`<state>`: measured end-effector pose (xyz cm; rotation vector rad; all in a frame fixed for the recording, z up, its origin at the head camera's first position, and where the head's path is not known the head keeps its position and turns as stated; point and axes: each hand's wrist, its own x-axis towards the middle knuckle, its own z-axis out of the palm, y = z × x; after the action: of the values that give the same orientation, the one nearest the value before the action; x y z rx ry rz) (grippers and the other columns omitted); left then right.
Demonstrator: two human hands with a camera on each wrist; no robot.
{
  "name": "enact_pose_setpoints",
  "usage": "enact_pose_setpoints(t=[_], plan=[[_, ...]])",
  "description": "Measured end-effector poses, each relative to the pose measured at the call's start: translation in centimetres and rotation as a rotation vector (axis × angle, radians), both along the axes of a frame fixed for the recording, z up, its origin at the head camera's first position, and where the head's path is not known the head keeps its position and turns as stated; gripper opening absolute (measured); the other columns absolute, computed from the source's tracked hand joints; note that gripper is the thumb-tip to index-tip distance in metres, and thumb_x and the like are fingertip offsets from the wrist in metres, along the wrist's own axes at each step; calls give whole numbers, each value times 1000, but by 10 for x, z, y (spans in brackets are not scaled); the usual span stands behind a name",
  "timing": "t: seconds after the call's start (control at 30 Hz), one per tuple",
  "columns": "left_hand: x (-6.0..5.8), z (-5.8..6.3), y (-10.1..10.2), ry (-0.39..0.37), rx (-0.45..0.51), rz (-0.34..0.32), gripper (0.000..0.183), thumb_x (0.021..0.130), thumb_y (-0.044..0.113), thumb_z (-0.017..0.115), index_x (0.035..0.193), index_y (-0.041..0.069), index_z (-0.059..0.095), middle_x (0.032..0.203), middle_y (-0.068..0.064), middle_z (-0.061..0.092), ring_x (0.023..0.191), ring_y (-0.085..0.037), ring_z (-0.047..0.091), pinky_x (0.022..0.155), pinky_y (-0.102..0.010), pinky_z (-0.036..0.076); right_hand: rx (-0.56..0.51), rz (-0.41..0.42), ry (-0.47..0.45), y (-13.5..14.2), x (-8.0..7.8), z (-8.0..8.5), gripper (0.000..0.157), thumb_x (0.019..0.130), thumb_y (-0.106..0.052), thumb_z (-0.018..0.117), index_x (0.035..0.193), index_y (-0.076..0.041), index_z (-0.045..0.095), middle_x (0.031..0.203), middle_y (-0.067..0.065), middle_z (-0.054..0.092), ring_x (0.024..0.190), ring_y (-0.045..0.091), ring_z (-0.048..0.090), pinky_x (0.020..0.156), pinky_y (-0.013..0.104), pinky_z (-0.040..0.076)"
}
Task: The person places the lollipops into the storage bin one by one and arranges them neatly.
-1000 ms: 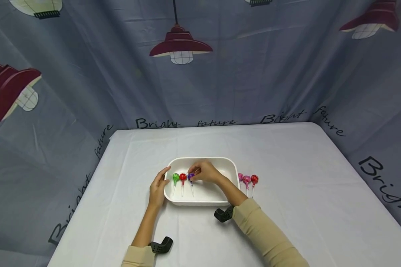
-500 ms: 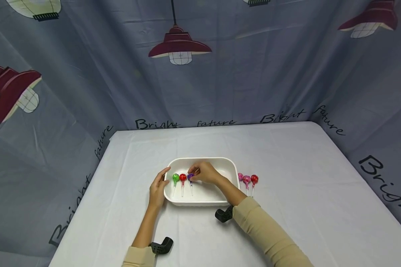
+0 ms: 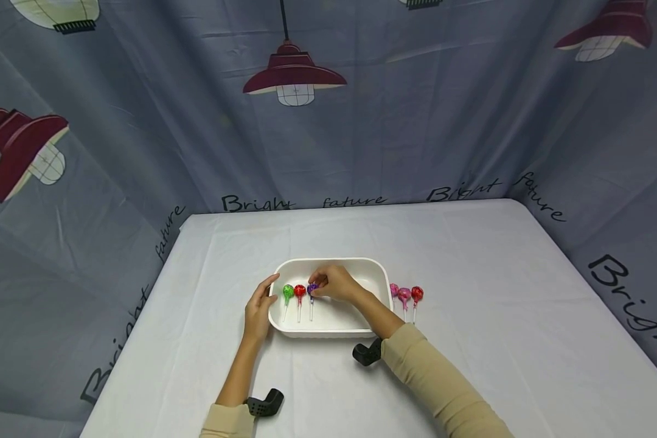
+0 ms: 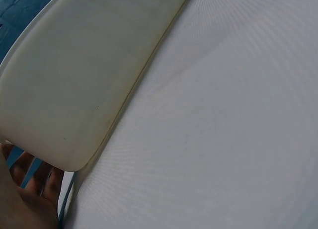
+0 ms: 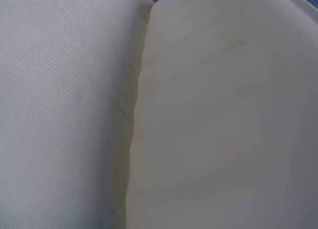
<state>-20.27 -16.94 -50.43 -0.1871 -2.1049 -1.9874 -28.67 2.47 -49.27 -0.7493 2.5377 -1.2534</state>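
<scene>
Inside a white tray (image 3: 328,328), a green lollipop (image 3: 288,292) and a red lollipop (image 3: 299,291) lie side by side, sticks toward the person. To their right is a purple lollipop (image 3: 311,290), whose head my right hand (image 3: 336,284) pinches between thumb and fingers. At the tray's left end, my left hand (image 3: 258,311) holds the rim. The left wrist view shows the tray's outer wall (image 4: 94,75) with the fingers of the left hand (image 4: 37,189) at its end. In the right wrist view the tray's side (image 5: 223,110) hides nearly all of the right hand.
Just right of the tray, two pink lollipops (image 3: 404,294) and another red lollipop (image 3: 417,294) lie on the white-covered table (image 3: 471,261). Part of this group is hidden behind the tray and right arm. A grey curtain (image 3: 416,121) printed with lamps stands behind the table.
The stick of the purple lollipop has swung slightly left and now lies straighter, in line with the others. Both hands otherwise stay in place.
</scene>
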Motion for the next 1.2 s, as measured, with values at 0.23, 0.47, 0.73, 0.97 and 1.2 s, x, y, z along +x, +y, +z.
enact_pose_setpoints(t=[0.23, 0.47, 0.73, 0.97, 1.2], plan=[[0, -1, 0, 3, 8, -4, 43, 88, -9, 38, 130, -6, 47, 140, -21, 38, 135, -31, 25, 108, -15, 23, 1, -2, -10, 0, -1, -1, 25, 72, -2, 75, 95, 1, 67, 87, 9, 67, 73, 12, 60, 65, 16, 53], [0, -2, 0, 3, 8, -12, 42, 87, -10, 38, 129, -9, 46, 140, -27, 34, 134, -37, 22, 108, -16, 22, 0, -1, 6, 4, 0, 1, 26, 72, -4, 76, 96, 0, 67, 87, 8, 67, 74, 13, 61, 66, 16, 53], [-1, -1, 0, 11, 20, -10, 43, 87, -11, 38, 129, -9, 46, 140, -27, 35, 135, -36, 22, 107, -14, 22, -64, -25, 52, 12, 3, 7, 26, 75, -6, 75, 99, 0, 67, 85, 8, 66, 75, 15, 60, 68, 20, 52], [-1, -1, 0, 17, 23, -24, 42, 88, -10, 38, 129, -9, 45, 141, -27, 33, 135, -37, 21, 108, -15, 22, -173, -67, -20, 21, 11, 21, 24, 83, -14, 67, 105, -3, 67, 88, 3, 66, 78, 14, 60, 70, 24, 54], [-1, -2, -1, 11, 33, -20, 43, 87, -11, 38, 129, -9, 45, 141, -28, 32, 135, -36, 21, 108, -15, 22, -276, -85, -69, 44, 20, 33, 29, 88, -21, 63, 110, -2, 64, 92, 9, 67, 82, 24, 64, 78, 45, 54]])
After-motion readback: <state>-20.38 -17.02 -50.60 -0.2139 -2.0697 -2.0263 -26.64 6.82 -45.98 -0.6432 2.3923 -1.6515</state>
